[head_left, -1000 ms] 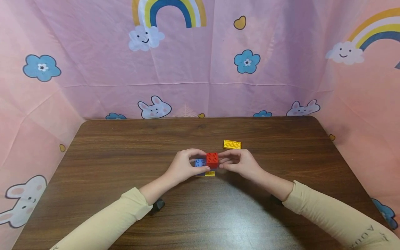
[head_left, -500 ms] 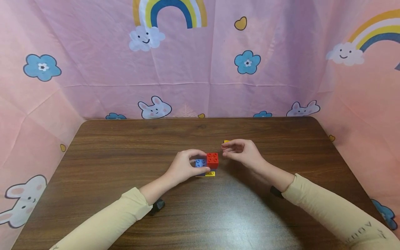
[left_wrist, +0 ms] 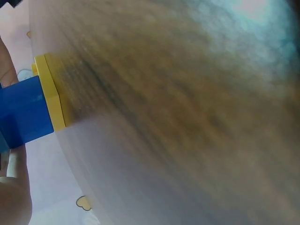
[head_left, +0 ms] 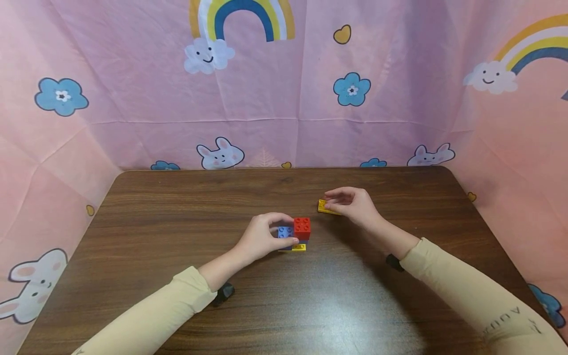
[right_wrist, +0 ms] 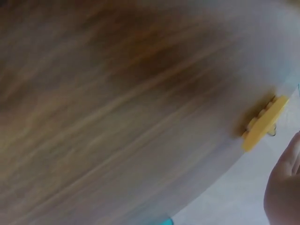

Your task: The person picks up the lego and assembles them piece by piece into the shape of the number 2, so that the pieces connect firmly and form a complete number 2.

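My left hand point(head_left: 261, 235) grips a small stack of toy building bricks, thumb in front and fingers behind. The stack has a red brick point(head_left: 302, 229) on top, blue bricks point(head_left: 285, 231) below and beside it, and a yellow base plate point(head_left: 299, 247) on the table. In the left wrist view, a blue brick point(left_wrist: 28, 110) sits on that base. Farther back, my right hand point(head_left: 356, 205) reaches over a loose yellow plate brick point(head_left: 322, 206), covering its right part. In the right wrist view this plate lies studs down, with a gap between it and the hand point(right_wrist: 285, 190).
The brown wood-grain table point(head_left: 199, 197) extends around both hands. A pink patterned cloth point(head_left: 266, 98) hangs behind the table and along its sides. Dark wrist devices point(head_left: 224, 293) show under the forearms.
My right hand has left the red brick and moved back and to the right, over the loose yellow plate brick. The left hand stays at the stack.
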`<state>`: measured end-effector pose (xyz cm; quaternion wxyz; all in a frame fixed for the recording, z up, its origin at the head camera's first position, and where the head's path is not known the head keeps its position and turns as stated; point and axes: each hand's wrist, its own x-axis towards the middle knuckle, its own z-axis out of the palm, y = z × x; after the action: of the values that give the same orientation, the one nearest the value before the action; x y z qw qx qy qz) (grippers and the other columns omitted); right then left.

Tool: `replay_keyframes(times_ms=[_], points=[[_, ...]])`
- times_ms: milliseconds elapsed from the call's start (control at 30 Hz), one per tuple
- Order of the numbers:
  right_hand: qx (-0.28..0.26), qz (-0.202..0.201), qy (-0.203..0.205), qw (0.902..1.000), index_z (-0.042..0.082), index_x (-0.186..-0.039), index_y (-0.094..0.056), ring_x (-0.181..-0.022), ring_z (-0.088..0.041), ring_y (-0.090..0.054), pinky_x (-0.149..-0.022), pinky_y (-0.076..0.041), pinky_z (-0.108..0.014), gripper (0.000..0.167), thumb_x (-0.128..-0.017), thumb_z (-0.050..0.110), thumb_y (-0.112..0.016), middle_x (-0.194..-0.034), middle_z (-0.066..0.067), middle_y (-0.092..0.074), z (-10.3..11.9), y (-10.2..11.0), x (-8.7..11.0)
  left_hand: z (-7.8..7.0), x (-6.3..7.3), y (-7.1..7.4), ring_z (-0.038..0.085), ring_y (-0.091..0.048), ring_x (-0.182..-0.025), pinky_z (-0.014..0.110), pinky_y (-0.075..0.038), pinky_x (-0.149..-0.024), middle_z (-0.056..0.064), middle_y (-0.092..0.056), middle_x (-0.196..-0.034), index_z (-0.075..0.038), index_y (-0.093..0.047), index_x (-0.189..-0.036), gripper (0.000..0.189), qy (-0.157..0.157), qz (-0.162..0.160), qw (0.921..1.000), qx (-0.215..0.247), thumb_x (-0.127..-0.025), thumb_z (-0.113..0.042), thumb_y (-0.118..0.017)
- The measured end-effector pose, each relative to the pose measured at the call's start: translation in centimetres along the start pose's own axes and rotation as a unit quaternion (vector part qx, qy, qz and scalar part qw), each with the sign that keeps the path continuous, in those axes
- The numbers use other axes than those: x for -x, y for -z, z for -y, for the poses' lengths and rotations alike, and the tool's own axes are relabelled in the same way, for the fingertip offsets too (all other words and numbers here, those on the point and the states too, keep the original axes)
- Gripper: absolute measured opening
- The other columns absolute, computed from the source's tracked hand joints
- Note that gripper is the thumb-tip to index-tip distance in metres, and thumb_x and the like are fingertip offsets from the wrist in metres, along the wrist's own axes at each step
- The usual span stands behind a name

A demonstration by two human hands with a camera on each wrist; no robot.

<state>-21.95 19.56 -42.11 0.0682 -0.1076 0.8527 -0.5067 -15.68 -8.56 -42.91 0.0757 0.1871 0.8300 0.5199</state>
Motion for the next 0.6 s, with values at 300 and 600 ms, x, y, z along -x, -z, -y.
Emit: replay_keyframes(times_ms=[300, 600], points=[[0.005, 0.006, -0.015, 0.9999, -0.005, -0.13, -0.071, -0.101, -0.014, -0.077, -0.079, -0.058, -0.013, 0.037, -0.098, 0.011, -0.078, -0.125, -0.025, -0.075, -1.2, 1.3, -1.2, 0.1, 0.0, 0.0, 0.031, -0.071, -0.12, 0.046, -0.06, -0.104, 0.016, -0.075, -0.125, -0.001, -0.075, -0.121, 0.04, 0.003, 0.0, 1.0, 0.006, -0.085, -0.011, -0.09], [0.031, 0.008, -0.031, 0.999, -0.003, -0.131, -0.071, -0.111, -0.031, -0.076, -0.08, -0.056, -0.011, 0.037, -0.098, 0.011, -0.077, -0.126, -0.024, -0.076, -1.6, 2.2, -1.7, 0.1, 0.0, 0.0, 0.03, -0.07, -0.122, 0.046, -0.06, -0.105, 0.015, -0.075, -0.126, -0.003, -0.075, -0.122, 0.04, 0.011, 0.003, 0.9999, -0.001, -0.086, -0.011, -0.09]])
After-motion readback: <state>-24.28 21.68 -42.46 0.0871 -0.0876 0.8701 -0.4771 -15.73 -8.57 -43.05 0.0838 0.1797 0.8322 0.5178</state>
